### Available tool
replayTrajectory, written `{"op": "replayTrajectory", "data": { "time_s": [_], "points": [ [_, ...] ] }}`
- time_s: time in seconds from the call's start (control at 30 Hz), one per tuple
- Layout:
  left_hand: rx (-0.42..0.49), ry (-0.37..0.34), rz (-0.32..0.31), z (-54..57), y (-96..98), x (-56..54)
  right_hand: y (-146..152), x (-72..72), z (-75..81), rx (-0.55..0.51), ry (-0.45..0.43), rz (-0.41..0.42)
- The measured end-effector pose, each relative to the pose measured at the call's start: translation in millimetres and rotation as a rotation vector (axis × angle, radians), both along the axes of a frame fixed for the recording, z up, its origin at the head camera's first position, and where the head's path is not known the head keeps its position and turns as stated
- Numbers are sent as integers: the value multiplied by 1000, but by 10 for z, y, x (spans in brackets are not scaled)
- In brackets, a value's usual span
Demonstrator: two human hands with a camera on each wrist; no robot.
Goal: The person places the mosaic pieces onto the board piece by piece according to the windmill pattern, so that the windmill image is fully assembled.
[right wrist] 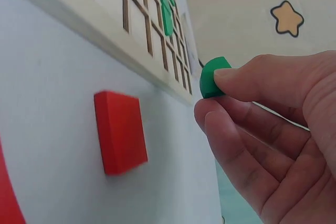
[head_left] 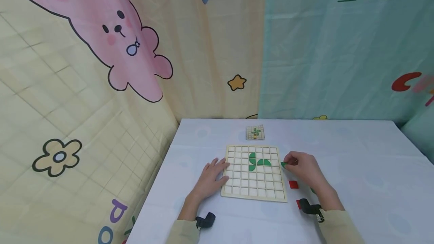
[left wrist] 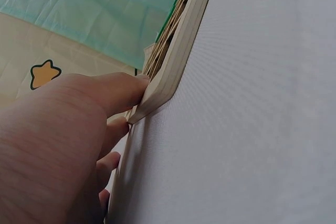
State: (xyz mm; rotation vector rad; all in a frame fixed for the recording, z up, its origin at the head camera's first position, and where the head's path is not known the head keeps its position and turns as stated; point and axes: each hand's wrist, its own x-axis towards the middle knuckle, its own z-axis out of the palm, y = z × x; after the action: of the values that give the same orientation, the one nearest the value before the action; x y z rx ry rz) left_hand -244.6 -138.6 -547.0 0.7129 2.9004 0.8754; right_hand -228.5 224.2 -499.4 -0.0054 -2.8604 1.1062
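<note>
A square wooden grid board (head_left: 239, 191) lies on the white table, with several green quarter-round pieces (head_left: 252, 160) set in its cells. My left hand (head_left: 211, 178) rests against the board's left edge, its fingers extended; in the left wrist view the thumb touches the rim. Just off the board's right edge, my right hand (head_left: 303, 166) pinches a green quarter-round piece (right wrist: 214, 77) between thumb and fingers, raised above the table. Below it lies a red square piece (right wrist: 122, 132). Another red piece (head_left: 298, 204) is partly covered by the wrist camera.
A small pattern card (head_left: 255, 132) with a grid and coloured shapes lies behind the board. Beside the right wrist, part of another green piece (head_left: 312, 190) shows. Printed curtains (head_left: 217, 48) hang behind and to the left of the table.
</note>
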Motion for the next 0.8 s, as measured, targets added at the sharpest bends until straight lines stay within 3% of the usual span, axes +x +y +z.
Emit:
{"op": "replayTrajectory", "data": {
  "time_s": [0.57, 0.8],
  "points": [
    [-14, -5, 6, -25, 17, -15, -256, -88, 1, -24, 17, 82],
    [-4, 6, 3, 0, -1, 7, -377, -130, -7, -45, 9, 76]
  ]
}}
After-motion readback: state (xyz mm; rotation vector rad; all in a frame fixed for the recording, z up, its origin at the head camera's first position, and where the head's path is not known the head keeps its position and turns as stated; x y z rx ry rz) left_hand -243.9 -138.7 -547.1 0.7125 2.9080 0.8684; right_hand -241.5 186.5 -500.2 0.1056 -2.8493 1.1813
